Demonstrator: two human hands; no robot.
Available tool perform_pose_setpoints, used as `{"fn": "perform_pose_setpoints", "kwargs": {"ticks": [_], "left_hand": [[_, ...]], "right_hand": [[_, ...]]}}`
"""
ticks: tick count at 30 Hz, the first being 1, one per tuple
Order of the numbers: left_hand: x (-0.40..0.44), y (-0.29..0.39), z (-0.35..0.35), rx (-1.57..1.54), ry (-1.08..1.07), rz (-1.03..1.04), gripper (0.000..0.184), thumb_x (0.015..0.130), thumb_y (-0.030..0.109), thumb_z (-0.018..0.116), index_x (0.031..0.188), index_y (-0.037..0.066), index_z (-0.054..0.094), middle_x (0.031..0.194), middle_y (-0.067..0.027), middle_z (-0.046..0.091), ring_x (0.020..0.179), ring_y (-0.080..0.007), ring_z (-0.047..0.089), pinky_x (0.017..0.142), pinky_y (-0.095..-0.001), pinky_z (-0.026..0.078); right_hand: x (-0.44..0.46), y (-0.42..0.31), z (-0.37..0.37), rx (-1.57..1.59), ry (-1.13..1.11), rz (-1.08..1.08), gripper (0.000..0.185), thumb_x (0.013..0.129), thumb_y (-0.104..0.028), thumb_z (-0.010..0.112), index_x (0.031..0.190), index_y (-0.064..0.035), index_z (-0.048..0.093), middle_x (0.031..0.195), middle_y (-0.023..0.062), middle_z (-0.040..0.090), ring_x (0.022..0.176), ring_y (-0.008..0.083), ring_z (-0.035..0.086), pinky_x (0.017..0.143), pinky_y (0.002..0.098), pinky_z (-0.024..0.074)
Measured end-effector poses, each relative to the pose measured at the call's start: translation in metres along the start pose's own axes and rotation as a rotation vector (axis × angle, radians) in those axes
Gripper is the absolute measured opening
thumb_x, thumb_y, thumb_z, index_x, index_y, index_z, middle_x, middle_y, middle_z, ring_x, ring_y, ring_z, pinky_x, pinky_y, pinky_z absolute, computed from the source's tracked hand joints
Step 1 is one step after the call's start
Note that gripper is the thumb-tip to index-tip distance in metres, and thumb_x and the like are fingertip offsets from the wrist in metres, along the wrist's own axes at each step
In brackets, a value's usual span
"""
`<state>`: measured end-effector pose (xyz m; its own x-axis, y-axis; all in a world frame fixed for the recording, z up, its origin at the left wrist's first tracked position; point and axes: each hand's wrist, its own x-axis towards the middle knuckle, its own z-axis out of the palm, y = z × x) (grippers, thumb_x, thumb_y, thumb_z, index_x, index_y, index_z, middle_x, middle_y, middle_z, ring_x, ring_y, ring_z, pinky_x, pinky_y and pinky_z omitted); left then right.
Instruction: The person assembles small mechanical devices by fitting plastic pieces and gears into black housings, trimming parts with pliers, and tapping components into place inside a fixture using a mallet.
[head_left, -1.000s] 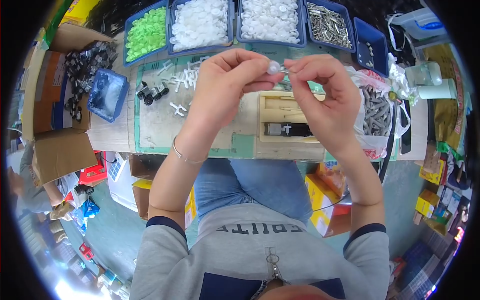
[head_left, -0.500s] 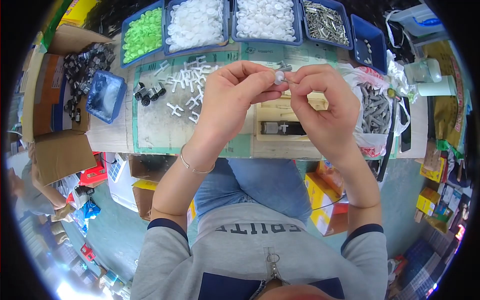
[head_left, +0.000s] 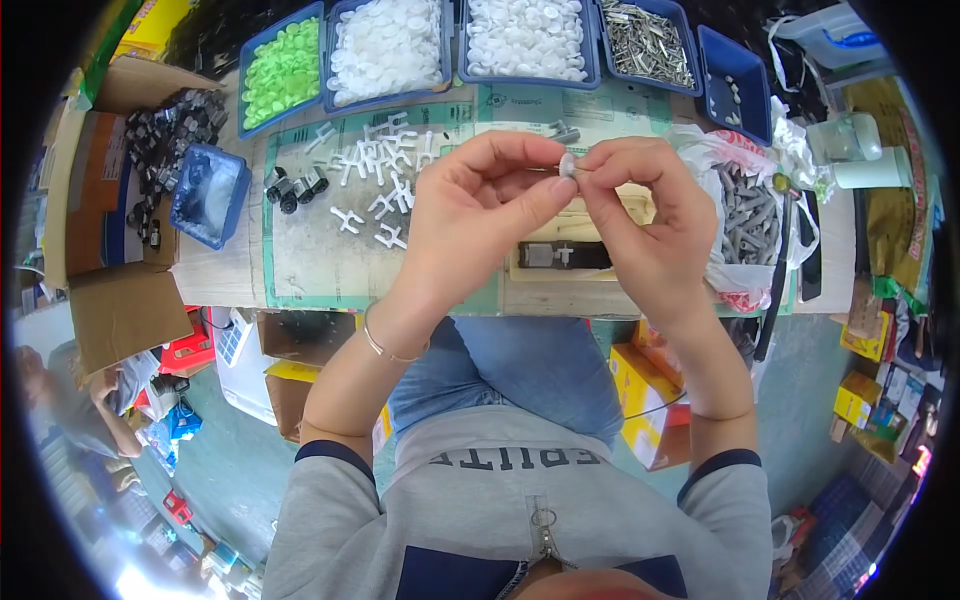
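Observation:
My left hand is closed, pinching a small white plastic disc between thumb and fingertips. The disc is turned nearly edge-on. From the other side my right hand meets it, thumb and forefinger pressed together on a thin metal pin at the disc; how far the pin goes in is hidden. Below the hands lies a cream-coloured fixture holding a black part with a light cross-shaped piece on it. Several white forked plastic pieces lie loose left of my left hand.
Along the back stand blue bins of green caps, white discs, more white discs and metal pins. A plastic bag of grey parts lies right. Black fittings and a tilted blue tray are left.
The white disc has turned from face-on to nearly edge-on and sits slightly lower. My left fingers have shifted their pinch around it. At far left, another person's arm has moved.

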<state>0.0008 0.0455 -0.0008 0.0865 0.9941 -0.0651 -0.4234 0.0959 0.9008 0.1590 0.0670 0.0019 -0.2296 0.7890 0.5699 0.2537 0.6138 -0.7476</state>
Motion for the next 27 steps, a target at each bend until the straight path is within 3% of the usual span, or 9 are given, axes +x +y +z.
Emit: {"fn": "perform_pose_setpoints", "kwargs": {"ticks": [1, 5, 7, 8, 12, 14, 18, 21, 27], "left_hand": [[-0.003, -0.001, 0.002, 0.001, 0.01, 0.051, 0.019, 0.078, -0.002, 0.068, 0.096, -0.003, 0.061, 0.094, -0.0093, 0.065, 0.086, -0.013, 0.063, 0.078, -0.0234, 0.052], [-0.012, -0.002, -0.001, 0.161, -0.012, 0.134, 0.018, 0.076, -0.004, 0.068, 0.092, -0.002, 0.062, 0.093, -0.0085, 0.065, 0.083, -0.013, 0.063, 0.077, -0.0236, 0.052], [-0.016, -0.006, -0.007, 0.54, -0.132, 0.448, 0.017, 0.072, -0.004, 0.071, 0.087, 0.0, 0.063, 0.09, -0.0083, 0.066, 0.078, -0.0151, 0.064, 0.07, -0.0239, 0.052], [-0.016, -0.007, -0.008, 0.726, -0.143, 0.616, 0.017, 0.067, -0.005, 0.071, 0.082, 0.001, 0.063, 0.086, -0.0091, 0.064, 0.073, -0.0198, 0.064, 0.062, -0.0259, 0.052], [-0.033, -0.015, -0.008, 1.07, -0.235, 0.811, 0.02, 0.062, -0.001, 0.067, 0.081, 0.002, 0.062, 0.082, -0.0081, 0.062, 0.069, -0.0226, 0.063, 0.056, -0.0292, 0.051], [-0.038, -0.027, -0.014, 1.086, -0.266, 0.831, 0.02, 0.062, 0.001, 0.066, 0.081, 0.002, 0.062, 0.082, -0.0081, 0.062, 0.069, -0.022, 0.063, 0.056, -0.0296, 0.05], [-0.045, -0.039, -0.017, 1.132, -0.356, 0.879, 0.021, 0.061, 0.006, 0.063, 0.081, 0.002, 0.061, 0.082, -0.008, 0.061, 0.068, -0.0205, 0.062, 0.055, -0.0295, 0.049], [-0.049, -0.037, -0.014, 1.213, -0.406, 0.87, 0.023, 0.06, 0.008, 0.062, 0.082, 0.002, 0.061, 0.082, -0.0075, 0.06, 0.067, -0.019, 0.06, 0.055, -0.0284, 0.049], [-0.043, -0.044, -0.003, 1.225, -0.286, 0.918, 0.018, 0.062, 0.009, 0.063, 0.08, 0.005, 0.06, 0.076, -0.0032, 0.056, 0.06, -0.0151, 0.054, 0.05, -0.0263, 0.042]], "right_hand": [[-0.002, -0.002, 0.0, -0.001, 0.001, 0.002, 0.017, 0.071, 0.008, 0.064, 0.082, -0.0031, 0.058, 0.082, 0.0072, 0.063, 0.075, 0.02, 0.062, 0.066, 0.0275, 0.0489], [-0.013, -0.014, -0.004, 0.407, -0.026, 0.377, 0.009, 0.079, 0.002, 0.063, 0.087, -0.001, 0.061, 0.085, 0.0062, 0.064, 0.082, 0.0153, 0.062, 0.074, 0.0268, 0.048], [-0.02, -0.015, -0.009, 0.467, -0.05, 0.484, 0.007, 0.08, -0.001, 0.063, 0.087, -0.0001, 0.061, 0.086, 0.0063, 0.064, 0.085, 0.0147, 0.061, 0.076, 0.0272, 0.0476], [-0.026, -0.014, -0.012, 0.414, -0.104, 0.442, 0.008, 0.08, -0.002, 0.064, 0.088, -0.0001, 0.062, 0.087, 0.0064, 0.064, 0.086, 0.0149, 0.061, 0.077, 0.0276, 0.0475], [-0.041, -0.015, -0.021, 0.122, -0.257, 0.295, 0.014, 0.076, -0.004, 0.067, 0.089, -0.001, 0.064, 0.085, 0.0074, 0.064, 0.083, 0.0195, 0.06, 0.073, 0.0301, 0.047], [-0.048, -0.019, -0.021, -0.01, -0.306, 0.242, 0.014, 0.074, -0.001, 0.067, 0.088, -0.0016, 0.064, 0.082, 0.0086, 0.063, 0.081, 0.0252, 0.059, 0.07, 0.0333, 0.0464], [-0.062, -0.023, -0.021, -0.013, -0.342, 0.32, 0.013, 0.073, 0.001, 0.066, 0.086, -0.0015, 0.063, 0.082, 0.0092, 0.063, 0.083, 0.0256, 0.058, 0.071, 0.0337, 0.0466], [-0.067, -0.022, -0.021, -0.085, -0.353, 0.246, 0.014, 0.072, 0.002, 0.066, 0.085, -0.0012, 0.062, 0.082, 0.0094, 0.062, 0.084, 0.0267, 0.058, 0.07, 0.0341, 0.0468], [-0.065, -0.005, -0.024, -0.31, -0.301, 0.044, 0.021, 0.068, 0.002, 0.066, 0.087, -0.0037, 0.058, 0.086, 0.0078, 0.059, 0.085, 0.028, 0.056, 0.074, 0.0366, 0.044]]}}
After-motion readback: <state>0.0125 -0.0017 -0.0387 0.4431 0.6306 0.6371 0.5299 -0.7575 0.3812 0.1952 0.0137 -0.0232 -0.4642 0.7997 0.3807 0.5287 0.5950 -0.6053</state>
